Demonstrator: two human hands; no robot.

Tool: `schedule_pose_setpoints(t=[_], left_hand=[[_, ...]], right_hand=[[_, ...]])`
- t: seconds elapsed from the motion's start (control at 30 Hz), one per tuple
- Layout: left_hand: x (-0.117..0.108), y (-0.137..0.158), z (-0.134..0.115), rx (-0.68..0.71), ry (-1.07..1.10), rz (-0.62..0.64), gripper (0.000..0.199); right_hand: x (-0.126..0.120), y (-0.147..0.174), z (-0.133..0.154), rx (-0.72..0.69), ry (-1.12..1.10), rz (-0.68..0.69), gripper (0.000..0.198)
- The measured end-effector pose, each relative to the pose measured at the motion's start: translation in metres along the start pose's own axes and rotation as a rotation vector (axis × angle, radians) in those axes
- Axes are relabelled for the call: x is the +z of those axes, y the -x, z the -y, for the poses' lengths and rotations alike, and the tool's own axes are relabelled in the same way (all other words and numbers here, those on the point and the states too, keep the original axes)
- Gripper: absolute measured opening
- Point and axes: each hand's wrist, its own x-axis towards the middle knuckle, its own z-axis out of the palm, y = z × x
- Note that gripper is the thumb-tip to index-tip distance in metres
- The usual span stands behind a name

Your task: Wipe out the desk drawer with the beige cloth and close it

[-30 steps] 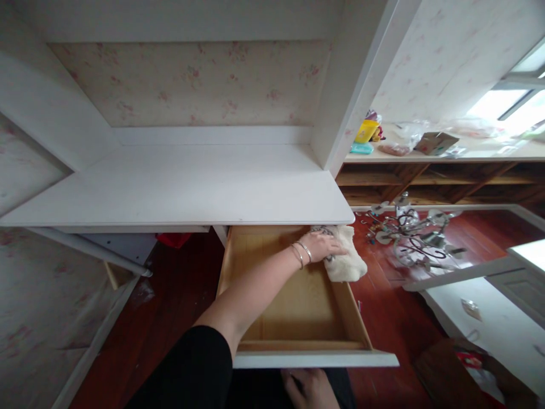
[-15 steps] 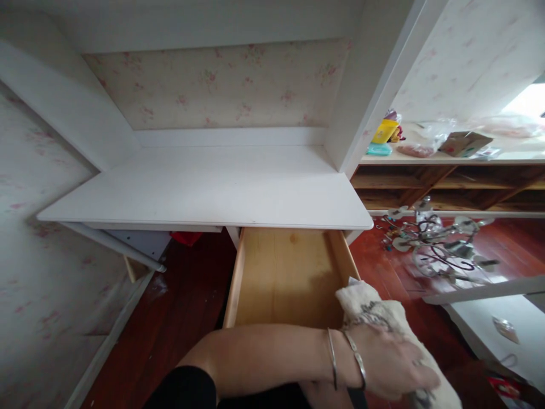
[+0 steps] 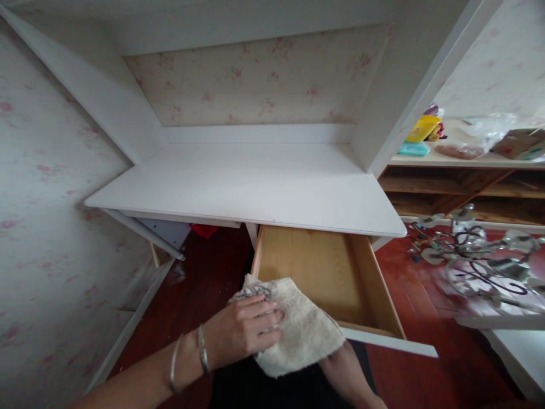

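Observation:
In the head view, my left hand [image 3: 249,329], with two silver bangles at its wrist, has its fingers closed on a cream cloth [image 3: 298,329] with dark print. The cloth drapes over the near left part of a pulled-out wooden drawer [image 3: 327,272]. At the cloth's lower right edge is my right hand [image 3: 344,363], its fingers hidden under the cloth, so its grip cannot be made out. The drawer hangs below a white desk top [image 3: 255,182], and its white front [image 3: 392,341] shows to the right of the cloth. Bare wood shows inside.
On the right, a chandelier [image 3: 481,250] with glass parts lies on the red-brown floor [image 3: 404,284]. Behind it stands a low wooden shelf unit [image 3: 426,182] with a yellow container [image 3: 423,129] and bags on top. A flower-patterned wall [image 3: 42,238] borders the desk on the left.
My left hand has brought the cloth leftward from the drawer's right side to its near left part. My right hand has come into clearer view. The camera view has swung left.

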Motion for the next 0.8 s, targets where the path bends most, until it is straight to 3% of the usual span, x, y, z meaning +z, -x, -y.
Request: schedule_pose_setpoints(t=[0.1, 0.17, 0.27, 0.37, 0.5, 0.6, 0.7, 0.8], left_hand=[[-0.018, 0.038, 0.012, -0.122, -0.038, 0.064, 0.029], [-0.024, 0.06, 0.02, -0.184, -0.064, 0.046, 0.035], [-0.02, 0.092, 0.029, -0.345, -0.068, -0.031, 0.056], [-0.006, 0.117, 0.031, -0.635, 0.055, -0.152, 0.066], [0.014, 0.128, 0.025, -1.225, 0.41, -0.347, 0.058], [0.025, 0.119, 0.014, -1.576, 0.799, -0.608, 0.048], [0.033, 0.101, 0.0, -1.776, 1.315, -0.912, 0.051], [0.043, 0.08, -0.014, -1.849, 1.685, -1.094, 0.045]], right_hand=[[-0.007, -0.009, 0.005, -0.003, 0.002, 0.088, 0.039], [-0.012, -0.016, 0.007, -0.01, -0.01, 0.075, 0.038], [-0.016, -0.03, 0.005, -0.013, -0.024, 0.066, 0.038], [-0.019, -0.047, 0.002, -0.031, -0.036, 0.052, 0.039], [-0.025, -0.071, 0.001, -0.043, -0.008, 0.028, 0.039], [-0.031, -0.092, 0.002, -0.026, 0.029, 0.013, 0.039], [-0.035, -0.113, 0.003, 0.007, 0.056, -0.017, 0.039], [-0.038, -0.135, 0.002, 0.003, 0.076, -0.037, 0.04]])
